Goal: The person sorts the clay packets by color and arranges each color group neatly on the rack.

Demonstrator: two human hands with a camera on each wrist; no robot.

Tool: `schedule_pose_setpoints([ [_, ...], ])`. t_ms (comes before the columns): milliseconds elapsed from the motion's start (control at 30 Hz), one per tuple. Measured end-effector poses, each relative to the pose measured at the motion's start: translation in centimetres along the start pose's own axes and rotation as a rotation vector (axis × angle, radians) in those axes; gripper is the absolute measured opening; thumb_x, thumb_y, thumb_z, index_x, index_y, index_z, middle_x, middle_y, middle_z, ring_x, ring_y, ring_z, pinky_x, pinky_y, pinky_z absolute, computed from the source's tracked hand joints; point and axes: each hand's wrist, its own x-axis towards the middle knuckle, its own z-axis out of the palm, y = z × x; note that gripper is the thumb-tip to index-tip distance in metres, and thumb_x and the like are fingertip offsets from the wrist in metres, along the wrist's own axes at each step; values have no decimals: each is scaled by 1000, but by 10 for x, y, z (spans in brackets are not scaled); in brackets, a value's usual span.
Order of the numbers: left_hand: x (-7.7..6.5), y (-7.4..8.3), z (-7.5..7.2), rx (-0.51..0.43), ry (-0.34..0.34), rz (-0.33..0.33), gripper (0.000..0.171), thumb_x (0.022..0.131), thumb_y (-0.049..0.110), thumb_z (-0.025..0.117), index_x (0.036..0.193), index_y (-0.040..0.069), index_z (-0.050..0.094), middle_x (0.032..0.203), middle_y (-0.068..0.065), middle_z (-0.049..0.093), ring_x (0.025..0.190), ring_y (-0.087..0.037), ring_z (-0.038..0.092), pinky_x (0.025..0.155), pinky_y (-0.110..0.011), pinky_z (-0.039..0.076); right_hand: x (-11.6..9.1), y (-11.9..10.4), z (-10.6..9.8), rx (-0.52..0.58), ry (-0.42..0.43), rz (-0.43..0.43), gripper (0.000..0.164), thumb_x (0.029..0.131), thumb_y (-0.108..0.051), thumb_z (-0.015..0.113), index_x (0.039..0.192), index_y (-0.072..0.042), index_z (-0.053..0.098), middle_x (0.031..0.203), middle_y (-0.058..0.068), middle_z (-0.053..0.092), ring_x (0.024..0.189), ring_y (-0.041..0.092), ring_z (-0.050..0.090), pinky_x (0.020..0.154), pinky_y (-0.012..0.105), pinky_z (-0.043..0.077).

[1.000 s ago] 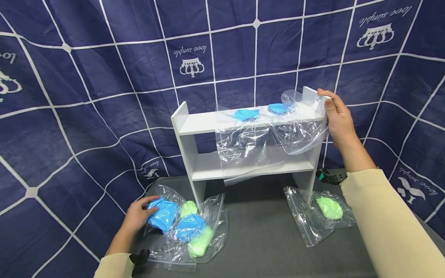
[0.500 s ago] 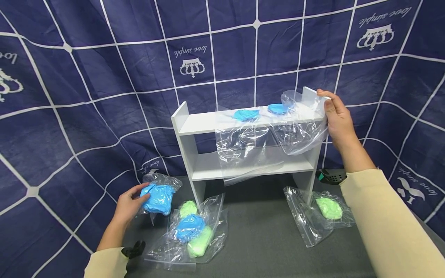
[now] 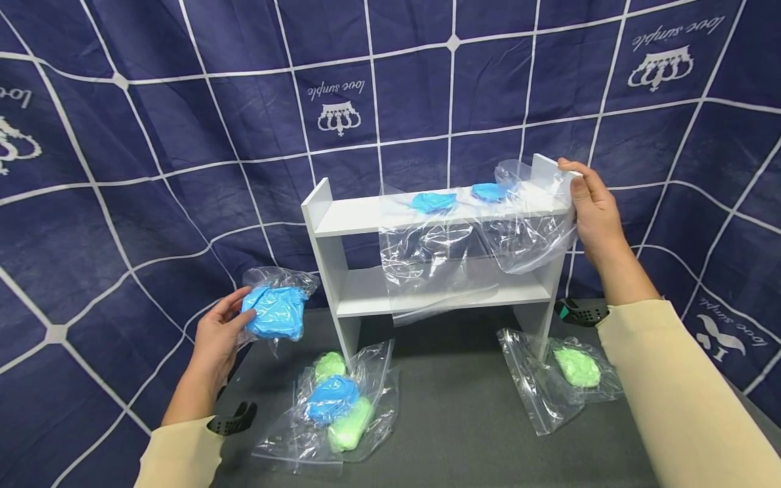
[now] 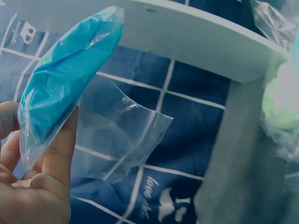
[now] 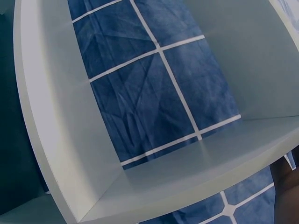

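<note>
My left hand (image 3: 213,339) pinches a clear zip bag with a soft blue lump in it (image 3: 277,313), raised above the table just left of the white shelf (image 3: 350,217). In the left wrist view the bag (image 4: 67,74) stands tilted between thumb and fingers, its loose clear end hanging behind. My right hand (image 3: 594,207) grips the upper right side panel of the shelf, thumb in front and fingers over the outer edge. Only a dark part of that hand (image 5: 287,196) shows at the right wrist view's corner.
Two zip bags with blue lumps (image 3: 433,201) (image 3: 488,192) lie on the top board, their clear ends hanging over its front. Bags with green lumps (image 3: 350,423) and a blue lump (image 3: 332,400) overlap at the shelf's left foot. Another green-filled bag (image 3: 577,367) lies right.
My left hand has lifted the blue-filled bag off the pile at the left and carried it up and slightly leftward. My right hand has stayed on the shelf's side panel.
</note>
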Motion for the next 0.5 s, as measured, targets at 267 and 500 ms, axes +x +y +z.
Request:
schedule_pose_setpoints([
  [267,4,38,7,-196,-74,66,52,90,1,70,138,16,58,108,5,56,78,-3,66,68,-17,58,1,-1,-1,-12,6,-9,38,103,-36,46,134,-21,61,157,-1,45,147,9,36,115,11,27],
  [500,11,79,9,-385,-88,100,45,89,-1,71,130,14,62,104,1,51,64,-3,60,50,-13,50,1,1,-1,-28,8,5,37,104,-35,45,134,-21,60,157,-2,45,146,8,36,113,10,28],
])
